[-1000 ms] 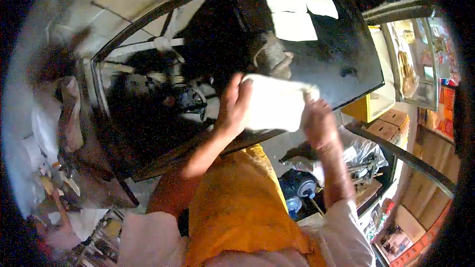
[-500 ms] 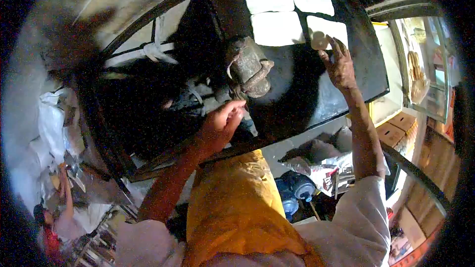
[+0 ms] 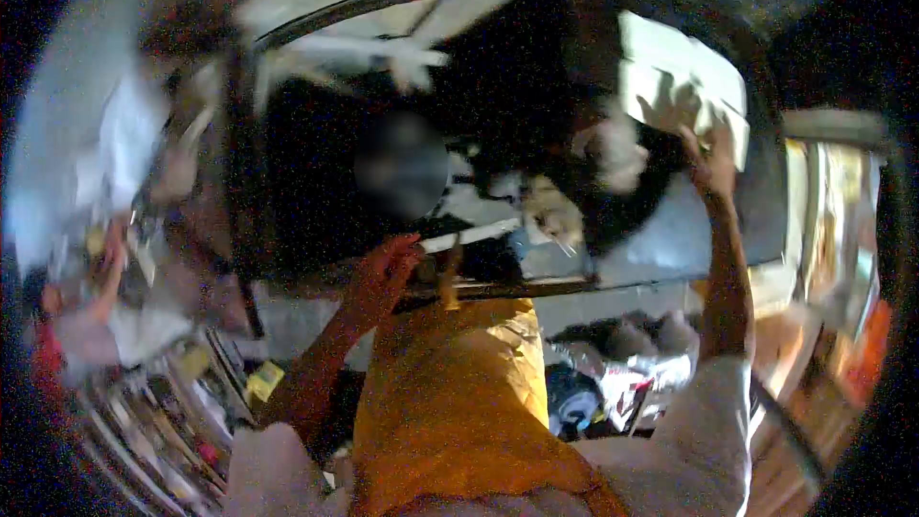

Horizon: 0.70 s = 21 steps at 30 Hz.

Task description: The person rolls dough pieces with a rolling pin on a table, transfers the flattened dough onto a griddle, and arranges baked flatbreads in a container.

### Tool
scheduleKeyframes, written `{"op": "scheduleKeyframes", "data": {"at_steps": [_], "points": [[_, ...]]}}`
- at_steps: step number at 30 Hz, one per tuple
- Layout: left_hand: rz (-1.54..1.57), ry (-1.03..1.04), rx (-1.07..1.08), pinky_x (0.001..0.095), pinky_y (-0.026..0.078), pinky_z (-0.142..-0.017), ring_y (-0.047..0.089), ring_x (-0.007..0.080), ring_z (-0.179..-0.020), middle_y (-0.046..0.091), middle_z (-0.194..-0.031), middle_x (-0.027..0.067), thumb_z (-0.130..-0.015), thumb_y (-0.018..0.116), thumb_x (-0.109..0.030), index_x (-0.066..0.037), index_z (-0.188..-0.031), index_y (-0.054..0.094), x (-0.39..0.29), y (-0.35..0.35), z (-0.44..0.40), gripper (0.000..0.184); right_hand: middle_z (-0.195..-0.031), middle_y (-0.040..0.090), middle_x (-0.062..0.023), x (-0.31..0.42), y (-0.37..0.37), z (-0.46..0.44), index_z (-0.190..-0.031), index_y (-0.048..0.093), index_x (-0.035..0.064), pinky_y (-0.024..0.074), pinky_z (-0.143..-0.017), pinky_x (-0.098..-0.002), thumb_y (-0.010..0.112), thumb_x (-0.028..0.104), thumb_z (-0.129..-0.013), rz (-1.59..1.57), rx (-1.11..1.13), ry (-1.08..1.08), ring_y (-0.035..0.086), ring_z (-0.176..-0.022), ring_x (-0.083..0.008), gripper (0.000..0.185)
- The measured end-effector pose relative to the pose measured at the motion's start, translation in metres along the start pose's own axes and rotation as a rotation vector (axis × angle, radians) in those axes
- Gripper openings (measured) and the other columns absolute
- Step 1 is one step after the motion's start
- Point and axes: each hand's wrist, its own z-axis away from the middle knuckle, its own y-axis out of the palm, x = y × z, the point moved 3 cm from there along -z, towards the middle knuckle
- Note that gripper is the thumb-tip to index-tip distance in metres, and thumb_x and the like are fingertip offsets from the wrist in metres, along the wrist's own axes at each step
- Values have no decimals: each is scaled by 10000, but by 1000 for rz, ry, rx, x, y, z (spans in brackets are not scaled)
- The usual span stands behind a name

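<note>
My right hand reaches up on the right with its fingers stretched and apart, over the lower edge of several flat white pieces on a dark surface. Dark finger-shaped shadows fall across them; whether the fingertips touch is unclear. My left hand is at the front edge of the dark area, its fingers smeared by motion. A long pale strip starts beside its fingertips; I cannot tell if they touch. Left of the white pieces is a blurred pale lumpy object.
A brownish lump lies near the front edge. A yellow-orange apron covers my front. Below are dark round containers and bags. Another person's arm shows at far left, near stacked slats.
The whole view has swung and blurred, shifting the white pieces and lumpy object rightward. My left hand is lower and farther from the lumpy object. My right hand stays by the white pieces.
</note>
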Motion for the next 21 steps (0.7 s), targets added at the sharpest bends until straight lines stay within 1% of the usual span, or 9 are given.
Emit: {"op": "scheduleKeyframes", "data": {"at_steps": [2, 4, 5, 6, 7, 10, 12, 17, 21], "points": [[-34, -35, -192, 314, 555, -832, 659, 153, -910, 704, -1016, 94, -1073, 583, -361, -26, -1357, 596, 49, -64, 36, 440, -1560, 434, -263, 58, -22, 12, -1561, 402, 35, 372, -1180, -454, 652, 416, -1000, -90, -28, -61, 458, -1411, -417, 723], [390, -32, -450, 326, 561, -799, 668, 157, -873, 705, -987, 96, -1055, 605, -407, -33, -1318, 614, 129, -141, 62, 457, -1524, 461, -278, 140, -37, 40, -1555, 420, 35, 381, -1174, -497, 613, 302, -1030, -52, -98, -118, 483, -1372, -456, 620], [405, -35, -529, 326, 561, -799, 668, 157, -873, 705, -987, 96, -1055, 605, -407, -33, -1318, 614, 153, -185, 80, 457, -1533, 454, -271, 181, -41, 64, -1563, 417, 50, 373, -1177, -504, 603, 275, -1036, -336, -42, -119, 466, -1389, -453, 602], [438, 9, -646, 325, 559, -787, 664, 154, -855, 704, -980, 91, -1048, 620, -400, -51, -1284, 627, 176, -236, 99, 421, -1555, 449, -206, 202, -32, 90, -1555, 422, 64, 361, -1176, -531, 507, 427, -1081, -106, -80, -329, 439, -1413, -441, 603], [464, 31, -713, 325, 557, -780, 662, 153, -846, 703, -976, 88, -1044, 628, -396, -60, -1267, 634, 203, -282, 119, 403, -1539, 470, -212, 257, -36, 121, -1536, 448, 60, 344, -1176, -546, 463, 443, -1092, -244, -38, -246, 445, -1397, -453, 587], [603, 47, -978, 313, 550, -747, 650, 145, -815, 697, -952, 79, -1034, 647, -380, -80, -1204, 649, 282, -420, 162, 345, -1596, 388, -263, 403, -45, 210, -1515, 463, 22, 284, -1226, -565, 463, 374, -1097, -294, 166, -302, 424, -1426, -462, 546], [661, 22, -1119, 313, 545, -750, 643, 147, -822, 692, -958, 78, -1033, 645, -371, -83, -1195, 647, 325, -501, 189, 331, -1545, 443, -261, 478, -39, 264, -1487, 494, 13, 346, -1180, -552, 552, 280, -1048, -380, 315, -292, 449, -1401, -460, 518], [383, -93, -1394, 331, 529, -806, 628, 164, -894, 675, -1021, 84, -1035, 621, -344, -77, -1226, 627, 413, -669, 272, 328, -1388, 566, -260, 602, -43, 313, -1380, 581, -8, 445, -1061, -524, 667, 203, -977, -373, 642, -281, 527, -1283, -460, 463], [15, -221, -1476, 345, 516, -851, 616, 178, -951, 661, -1072, 88, -1036, 601, -322, -73, -1251, 610, 463, -767, 293, 329, -1143, 647, -226, 639, -41, 311, -1176, 643, -17, 466, -947, -507, 671, 160, -973, -236, 608, -364, 602, -1068, -430, 271]]}}
